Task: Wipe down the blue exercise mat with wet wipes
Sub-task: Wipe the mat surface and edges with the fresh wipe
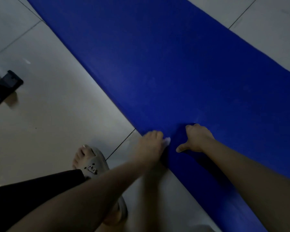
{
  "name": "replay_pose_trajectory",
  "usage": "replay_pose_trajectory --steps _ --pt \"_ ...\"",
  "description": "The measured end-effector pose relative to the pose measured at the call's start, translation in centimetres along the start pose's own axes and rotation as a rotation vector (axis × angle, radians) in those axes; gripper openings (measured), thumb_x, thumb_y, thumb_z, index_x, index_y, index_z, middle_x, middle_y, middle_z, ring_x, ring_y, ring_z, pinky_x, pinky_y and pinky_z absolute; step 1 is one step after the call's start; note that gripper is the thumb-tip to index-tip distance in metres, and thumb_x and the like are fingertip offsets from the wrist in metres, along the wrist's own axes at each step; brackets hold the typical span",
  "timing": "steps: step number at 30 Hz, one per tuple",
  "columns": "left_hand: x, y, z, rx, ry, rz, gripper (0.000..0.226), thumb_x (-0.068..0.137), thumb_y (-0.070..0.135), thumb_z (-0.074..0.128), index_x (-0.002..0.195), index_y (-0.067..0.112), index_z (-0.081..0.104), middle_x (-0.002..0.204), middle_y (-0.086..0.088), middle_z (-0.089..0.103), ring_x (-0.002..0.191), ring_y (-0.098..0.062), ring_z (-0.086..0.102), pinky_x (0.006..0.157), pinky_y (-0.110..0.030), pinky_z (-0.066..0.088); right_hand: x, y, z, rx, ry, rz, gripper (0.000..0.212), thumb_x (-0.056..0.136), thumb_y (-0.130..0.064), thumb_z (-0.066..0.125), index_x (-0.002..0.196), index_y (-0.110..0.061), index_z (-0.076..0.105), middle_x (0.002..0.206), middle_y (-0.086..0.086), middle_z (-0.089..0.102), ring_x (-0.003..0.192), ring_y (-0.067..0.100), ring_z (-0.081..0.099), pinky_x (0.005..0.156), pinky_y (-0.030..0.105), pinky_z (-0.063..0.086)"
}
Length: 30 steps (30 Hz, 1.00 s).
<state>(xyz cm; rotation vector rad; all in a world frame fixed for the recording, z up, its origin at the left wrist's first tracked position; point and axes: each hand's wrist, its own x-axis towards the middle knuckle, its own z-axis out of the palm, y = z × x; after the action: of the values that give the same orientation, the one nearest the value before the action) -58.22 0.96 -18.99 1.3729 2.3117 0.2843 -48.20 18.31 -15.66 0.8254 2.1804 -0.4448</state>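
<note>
1. My left hand [151, 141] is curled at the mat's near-left edge, knuckles up. A scrap of white wet wipe [167, 140] is pinched in its fingers and pokes out on the side facing my other hand.
2. My right hand [197, 139] sits just beside it on the blue mat [157, 64]. Its fingers are bent down around a small raised fold of the mat and its thumb is stretched out flat towards the left hand. The fingertips themselves are hidden from me.
3. The two hands are close but not touching; the wipe lies in the gap between them, against the mat.
4. The mat lies on the pale tiled floor [57, 123], running diagonally from the top left to the bottom right.
5. My foot in a grey slipper [92, 164] stands on the tiles just left of the mat's edge, with a dark trouser leg [32, 190] behind it.
6. A black object [5, 86] sits on the floor at the far left, well apart from the mat; I cannot tell what it is.
</note>
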Motion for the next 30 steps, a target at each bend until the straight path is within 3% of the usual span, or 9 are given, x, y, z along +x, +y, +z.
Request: replay_pose_trajectory --steps 6,9,12,15,18,21,27,28,30 --pt "-1.9 0.7 0.8 0.173 -0.108 0.461 0.038 0.106 0.05 0.035 0.106 0.019 0.056 0.102 0.0 0.058 0.09 -0.018 0.055 0.083 -0.035 0.043 -0.2 0.6 -0.7 0.03 -0.057 -0.034 0.075 0.062 -0.069 0.083 0.102 -0.019 0.042 0.112 0.005 0.048 0.087 0.018 0.05 0.069 0.031 0.044" --pt "1.7 -4.0 -3.2 0.23 -0.034 0.249 0.037 0.103 0.055 0.036 0.088 0.025 0.051 0.087 0.007 0.054 0.081 -0.017 0.053 0.074 -0.034 0.038 -0.3 0.7 -0.3 0.02 -0.051 -0.042 0.084 0.061 -0.068 0.084 0.115 -0.018 0.044 0.121 0.009 0.047 0.094 0.022 0.053 0.075 0.034 0.05" --pt "3.8 -9.5 -6.1 0.225 0.269 -0.079 0.04 0.1 0.052 0.043 0.078 0.019 0.048 0.07 -0.001 0.054 0.062 -0.026 0.056 0.057 -0.036 0.044 -0.4 0.5 0.2 0.006 -0.03 -0.029 0.1 0.063 -0.068 0.083 0.134 -0.011 0.041 0.128 0.012 0.045 0.102 0.025 0.055 0.084 0.037 0.055" --pt "2.6 -8.6 -5.5 0.095 0.179 -0.138 0.041 0.103 0.055 0.042 0.08 0.021 0.047 0.07 0.005 0.054 0.06 -0.017 0.055 0.057 -0.034 0.046 -0.7 0.4 0.1 0.023 -0.007 -0.023 0.102 0.062 -0.068 0.083 0.136 -0.012 0.041 0.128 0.012 0.045 0.1 0.024 0.054 0.083 0.036 0.054" --pt "-0.6 -3.5 -3.1 -0.207 0.069 -0.286 0.035 0.104 0.054 0.041 0.085 0.027 0.051 0.076 0.005 0.06 0.067 -0.011 0.059 0.066 -0.034 0.053 -0.7 0.4 0.1 0.039 0.0 -0.022 0.099 0.062 -0.067 0.084 0.134 -0.012 0.043 0.127 0.011 0.045 0.096 0.022 0.051 0.081 0.035 0.053" --pt "-4.0 1.2 -0.7 -0.355 -0.021 -0.253 0.032 0.104 0.053 0.041 0.089 0.028 0.054 0.081 0.006 0.062 0.072 -0.009 0.062 0.07 -0.035 0.057 -0.6 0.4 0.2 0.042 -0.006 -0.021 0.1 0.063 -0.064 0.085 0.137 -0.013 0.041 0.133 0.012 0.044 0.108 0.026 0.055 0.087 0.038 0.055" --pt "-4.6 4.2 0.9 -0.056 -0.13 0.087 0.036 0.107 0.051 0.031 0.096 0.023 0.052 0.086 0.003 0.058 0.073 -0.014 0.056 0.072 -0.032 0.052 -1.2 0.4 0.5 0.074 0.029 -0.014 0.1 0.067 -0.064 0.083 0.139 -0.012 0.038 0.136 0.013 0.041 0.113 0.028 0.054 0.086 0.039 0.054" --pt "-3.9 3.6 0.7 -0.006 -0.121 0.085 0.036 0.106 0.052 0.033 0.097 0.023 0.053 0.087 0.003 0.058 0.074 -0.014 0.055 0.072 -0.033 0.052 -1.5 0.5 0.7 0.092 0.044 -0.015 0.098 0.068 -0.063 0.082 0.139 -0.012 0.037 0.136 0.012 0.04 0.114 0.028 0.053 0.087 0.039 0.054" --pt "-2.3 2.1 -0.2 -0.04 -0.043 -0.106 0.036 0.103 0.053 0.038 0.097 0.021 0.054 0.087 0.001 0.058 0.076 -0.016 0.057 0.072 -0.036 0.052 -2.3 0.7 1.3 0.129 0.088 -0.029 0.09 0.074 -0.059 0.08 0.138 -0.012 0.038 0.137 0.012 0.037 0.116 0.027 0.05 0.089 0.039 0.053"
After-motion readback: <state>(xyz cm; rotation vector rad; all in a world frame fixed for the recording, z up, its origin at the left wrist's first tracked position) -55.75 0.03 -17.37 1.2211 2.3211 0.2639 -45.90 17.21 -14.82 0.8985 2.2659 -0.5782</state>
